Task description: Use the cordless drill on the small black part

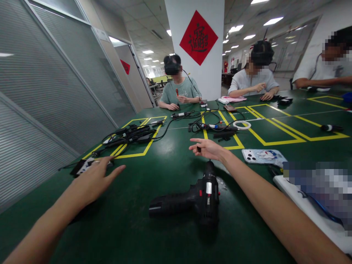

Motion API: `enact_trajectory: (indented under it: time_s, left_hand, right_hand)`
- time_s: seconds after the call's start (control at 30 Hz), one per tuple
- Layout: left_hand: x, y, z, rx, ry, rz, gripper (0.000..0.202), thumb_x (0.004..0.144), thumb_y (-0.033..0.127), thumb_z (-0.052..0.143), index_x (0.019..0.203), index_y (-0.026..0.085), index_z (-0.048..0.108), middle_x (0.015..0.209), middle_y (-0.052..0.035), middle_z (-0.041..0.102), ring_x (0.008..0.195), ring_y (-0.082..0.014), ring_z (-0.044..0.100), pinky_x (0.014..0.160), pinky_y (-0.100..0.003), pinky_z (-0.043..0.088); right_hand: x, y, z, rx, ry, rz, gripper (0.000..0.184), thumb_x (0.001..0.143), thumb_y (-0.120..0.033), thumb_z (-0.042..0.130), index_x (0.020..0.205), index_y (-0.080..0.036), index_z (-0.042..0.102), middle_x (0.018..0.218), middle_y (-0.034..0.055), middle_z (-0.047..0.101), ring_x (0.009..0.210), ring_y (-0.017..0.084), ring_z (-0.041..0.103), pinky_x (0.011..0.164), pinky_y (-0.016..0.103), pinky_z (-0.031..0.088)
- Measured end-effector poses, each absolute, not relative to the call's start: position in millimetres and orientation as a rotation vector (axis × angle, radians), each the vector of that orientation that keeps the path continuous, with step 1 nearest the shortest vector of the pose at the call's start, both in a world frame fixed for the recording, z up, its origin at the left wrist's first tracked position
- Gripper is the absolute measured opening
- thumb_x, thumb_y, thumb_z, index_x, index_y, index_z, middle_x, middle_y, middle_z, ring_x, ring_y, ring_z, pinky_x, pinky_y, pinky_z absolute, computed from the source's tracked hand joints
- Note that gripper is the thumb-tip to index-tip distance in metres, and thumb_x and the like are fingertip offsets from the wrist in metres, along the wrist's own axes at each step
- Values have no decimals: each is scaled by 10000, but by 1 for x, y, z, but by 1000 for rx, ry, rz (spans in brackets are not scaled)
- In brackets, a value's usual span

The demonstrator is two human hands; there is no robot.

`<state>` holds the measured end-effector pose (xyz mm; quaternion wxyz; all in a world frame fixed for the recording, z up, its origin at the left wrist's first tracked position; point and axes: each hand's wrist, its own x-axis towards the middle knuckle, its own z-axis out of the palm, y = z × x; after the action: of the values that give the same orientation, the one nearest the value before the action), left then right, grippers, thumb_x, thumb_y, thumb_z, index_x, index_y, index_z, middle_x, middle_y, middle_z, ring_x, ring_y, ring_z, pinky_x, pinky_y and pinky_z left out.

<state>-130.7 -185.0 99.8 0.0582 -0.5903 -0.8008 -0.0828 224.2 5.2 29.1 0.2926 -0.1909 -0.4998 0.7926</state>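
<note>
A black cordless drill [209,198] lies on its side on the green table, its chuck pointing away from me and its handle to the left. Just beyond the chuck is my right hand [210,148], index finger stretched out to the left. The other fingers curl around a small black piece [198,149], too small to name. My left hand [95,179] reaches over the table at the left, thumb apart and fingers stretched. Its fingertips are by a black-and-white object [84,167], partly hidden behind the hand; I cannot tell whether they touch.
A tangle of black cables [132,134] lies at the left, with more cables and tools [211,126] mid-table. A phone in a cartoon case [264,157] and a white roll of tape [242,125] lie to the right. Three people sit across the table [132,227]; one holds an orange-handled tool [177,92].
</note>
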Motion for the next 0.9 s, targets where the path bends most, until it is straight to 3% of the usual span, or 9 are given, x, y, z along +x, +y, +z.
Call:
enact_trajectory:
  time_s: [0.17,0.3,0.5,0.6,0.77,0.9]
  left_hand:
    - [-14,-136,87,-2317,-2025,-402,487,839,540,381,1214,235,447,1251,-57,489,1132,-240,478,960,-363,380]
    - [35,-96,72,-2535,-1768,-533,433,833,457,458,1188,211,487,1214,-79,500,1125,-232,473,968,-354,376]
    - [48,-57,66,-2760,-1666,-520,472,743,428,613,1169,237,547,1063,-71,562,991,-219,529,886,-328,419]
    - [53,-52,59,-2738,-1643,-482,413,705,338,662,1097,224,597,1006,-75,573,957,-223,530,850,-321,425]
    - [64,-51,44,-2615,-1660,-508,174,727,218,593,889,176,642,913,-82,568,873,-209,527,759,-303,438]
    - [67,-51,40,-2599,-1674,-585,175,741,178,551,895,163,632,900,-81,563,875,-205,526,767,-303,442]
  right_hand:
    - [214,-2,27,-442,-1305,2252,461,820,-70,449,1268,-115,351,948,122,646,729,136,613,655,289,495]
    - [212,-2,23,-431,-1291,2266,479,817,-48,445,1281,-106,344,930,113,656,723,140,623,662,297,501]
    - [205,-1,13,-424,-1278,2203,389,801,-54,480,1184,-126,464,861,81,659,645,112,596,597,226,465]
    - [199,0,8,-421,-1279,2175,379,760,-35,507,1119,-154,508,819,44,649,657,121,597,560,212,445]
    - [196,1,6,-438,-1280,2133,395,725,-21,517,1084,-183,535,801,8,629,704,123,596,636,237,469]
    - [194,3,0,-504,-1275,2074,441,731,-43,529,1146,-186,494,789,4,623,705,133,600,636,252,477]
